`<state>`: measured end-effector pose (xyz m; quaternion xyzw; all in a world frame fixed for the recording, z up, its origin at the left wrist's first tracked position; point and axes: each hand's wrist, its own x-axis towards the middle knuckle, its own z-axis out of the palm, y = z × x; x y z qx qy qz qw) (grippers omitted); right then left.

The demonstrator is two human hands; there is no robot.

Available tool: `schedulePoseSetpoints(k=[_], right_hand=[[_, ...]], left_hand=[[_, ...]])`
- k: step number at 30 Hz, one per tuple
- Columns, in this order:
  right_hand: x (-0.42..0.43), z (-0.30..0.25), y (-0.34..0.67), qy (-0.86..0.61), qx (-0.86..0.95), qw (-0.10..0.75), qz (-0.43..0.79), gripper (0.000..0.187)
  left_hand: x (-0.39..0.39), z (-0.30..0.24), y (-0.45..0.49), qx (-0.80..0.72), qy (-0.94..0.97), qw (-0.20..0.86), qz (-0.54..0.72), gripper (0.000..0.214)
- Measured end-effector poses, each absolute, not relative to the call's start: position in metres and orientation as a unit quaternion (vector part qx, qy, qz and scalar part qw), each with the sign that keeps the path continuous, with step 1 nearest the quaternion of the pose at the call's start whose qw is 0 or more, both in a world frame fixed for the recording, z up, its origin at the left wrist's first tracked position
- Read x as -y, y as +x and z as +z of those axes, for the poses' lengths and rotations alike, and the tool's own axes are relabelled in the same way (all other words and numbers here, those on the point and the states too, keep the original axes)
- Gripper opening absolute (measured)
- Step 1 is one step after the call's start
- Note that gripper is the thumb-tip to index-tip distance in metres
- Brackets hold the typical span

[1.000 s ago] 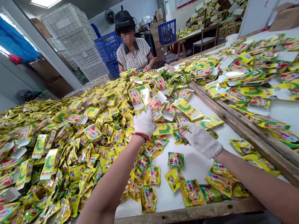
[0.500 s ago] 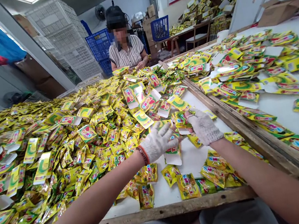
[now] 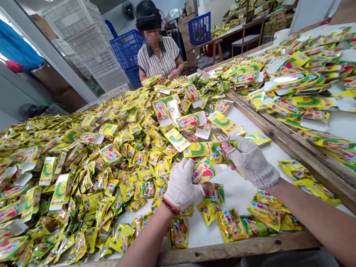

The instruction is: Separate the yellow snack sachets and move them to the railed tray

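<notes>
My left hand (image 3: pixel 183 185), in a white fingerless glove, is closed around a small printed carton (image 3: pixel 204 171) with a white flap pointing right. My right hand (image 3: pixel 252 159), gloved the same way, pinches a green and yellow sachet (image 3: pixel 219 151) between thumb and fingers, just above the carton's flap end. Below my left hand a green sachet (image 3: pixel 215 192) lies partly covered. Several yellow sachets, among them one near the front edge (image 3: pixel 231 225), rest on the white tabletop (image 3: pixel 198 235) between my forearms.
A big heap of yellow sachets (image 3: pixel 107 200) with flat cartons on it fills the left side. A wooden divider (image 3: pixel 278 139) runs along the right, and more cartons (image 3: pixel 312 102) lie beyond it. Across the table sits another person (image 3: pixel 160 56). White crates (image 3: pixel 88 43) stand stacked behind.
My left hand has turned and closed on the carton, which has come up off the table. My right hand still holds a sachet, now tilted towards the carton. The view has shifted slightly.
</notes>
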<state>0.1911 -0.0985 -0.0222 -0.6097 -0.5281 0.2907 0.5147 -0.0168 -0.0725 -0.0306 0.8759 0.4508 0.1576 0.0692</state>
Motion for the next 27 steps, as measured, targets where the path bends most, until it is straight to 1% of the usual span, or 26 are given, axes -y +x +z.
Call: schedulePoseSetpoints(k=[3,5,10,12,15,17,19,21,24,27], right_hand=[[0.095,-0.032,0.191,-0.622,0.567,0.491,0.223,0.034],[0.093,-0.035,0.193,-0.620,0.591,0.473,0.204,0.034],[0.092,-0.030,0.202,-0.581,0.694,0.376,0.196,0.026],[0.093,-0.029,0.204,-0.573,0.725,0.335,0.186,0.026],[0.096,-0.033,0.200,-0.590,0.742,0.301,0.108,0.030],[0.098,-0.037,0.192,-0.600,0.748,0.281,0.028,0.030],[0.100,-0.040,0.186,-0.605,0.750,0.266,-0.008,0.031],[0.100,-0.041,0.185,-0.595,0.753,0.278,0.035,0.030],[0.096,-0.040,0.194,-0.557,0.746,0.329,0.158,0.021],[0.092,-0.040,0.205,-0.538,0.733,0.349,0.228,0.022]], left_hand=[[0.079,-0.040,-0.021,-0.470,0.843,0.160,0.208,0.048],[0.080,-0.040,-0.023,-0.471,0.831,0.185,0.232,0.049],[0.079,-0.035,-0.027,-0.451,0.839,0.184,0.243,0.046],[0.079,-0.037,-0.028,-0.433,0.851,0.175,0.240,0.048],[0.079,-0.042,-0.028,-0.417,0.864,0.170,0.225,0.054],[0.079,-0.046,-0.026,-0.419,0.867,0.169,0.213,0.054],[0.080,-0.050,-0.025,-0.426,0.863,0.171,0.212,0.051],[0.079,-0.051,-0.025,-0.432,0.856,0.173,0.224,0.051],[0.076,-0.050,-0.028,-0.422,0.854,0.175,0.251,0.052],[0.072,-0.046,-0.032,-0.376,0.870,0.183,0.261,0.053]])
